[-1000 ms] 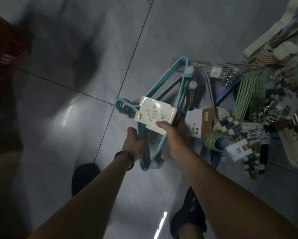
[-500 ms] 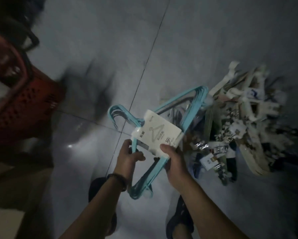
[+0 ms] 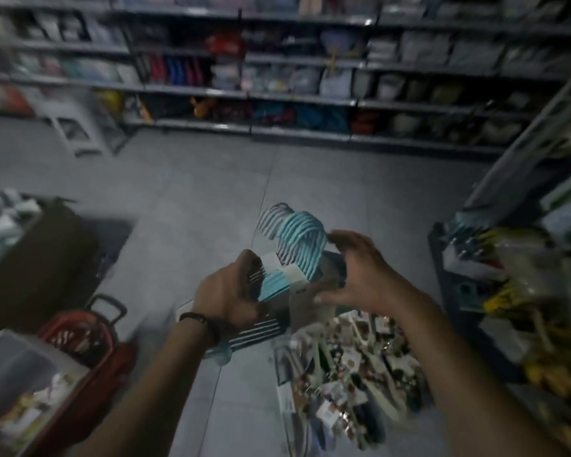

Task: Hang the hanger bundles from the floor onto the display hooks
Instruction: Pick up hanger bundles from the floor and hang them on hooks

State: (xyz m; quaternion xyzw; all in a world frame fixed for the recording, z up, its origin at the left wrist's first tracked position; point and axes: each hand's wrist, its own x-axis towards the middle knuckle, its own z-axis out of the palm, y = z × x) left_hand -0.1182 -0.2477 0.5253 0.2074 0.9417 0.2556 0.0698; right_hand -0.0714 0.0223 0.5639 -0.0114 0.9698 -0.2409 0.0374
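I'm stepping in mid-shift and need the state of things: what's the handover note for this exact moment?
Left hand grips the teal hanger bundle, held up above the floor.
Right hand is cupped at the bundle's hook end; the blur hides whether it grips.
Pile of hanger bundles lies on the floor below the hands.
Done: one bundle picked up.
Left: hang this one, then work through the pile.

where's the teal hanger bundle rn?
Head view, centre: the teal hanger bundle is gripped by the left hand, with the right hand at its right side, above the floor pile of bundles.
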